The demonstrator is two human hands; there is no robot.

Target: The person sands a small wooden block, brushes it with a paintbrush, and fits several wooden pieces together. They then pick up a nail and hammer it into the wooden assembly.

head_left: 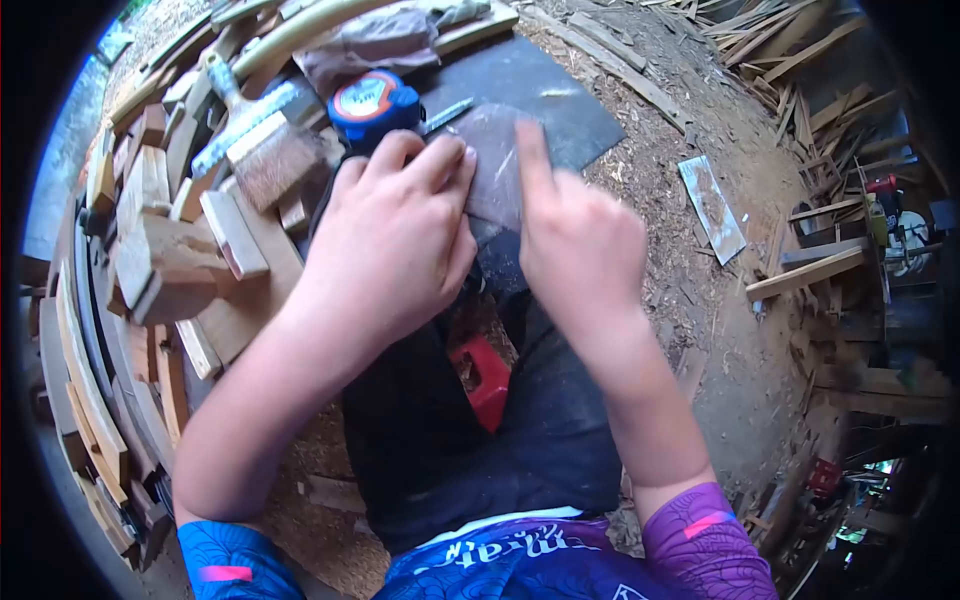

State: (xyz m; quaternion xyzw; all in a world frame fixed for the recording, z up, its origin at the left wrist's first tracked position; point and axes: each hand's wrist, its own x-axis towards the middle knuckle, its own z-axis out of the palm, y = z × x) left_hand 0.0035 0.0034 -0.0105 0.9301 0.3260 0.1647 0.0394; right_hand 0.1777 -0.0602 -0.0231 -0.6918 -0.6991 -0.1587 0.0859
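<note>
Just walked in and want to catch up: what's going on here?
A person has both hands at a thin, greyish sheet over a dark board. The left hand is at its edge; the right hand extends an index finger over it. A blue tape measure sits just beyond the left hand.

The dark board (588, 128) bears a tape measure (372, 104) at its left edge. A thin sheet (494, 168) lies toward its near edge.

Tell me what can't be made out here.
In the head view:
Index fingertip of the right hand: blurred.
Left hand: palm hidden by its own back.
Blue tape measure: lower edge behind left hand, small print unreadable.
Red object: partly hidden by dark clothing.
Shirt: cut off by bottom edge.
</note>
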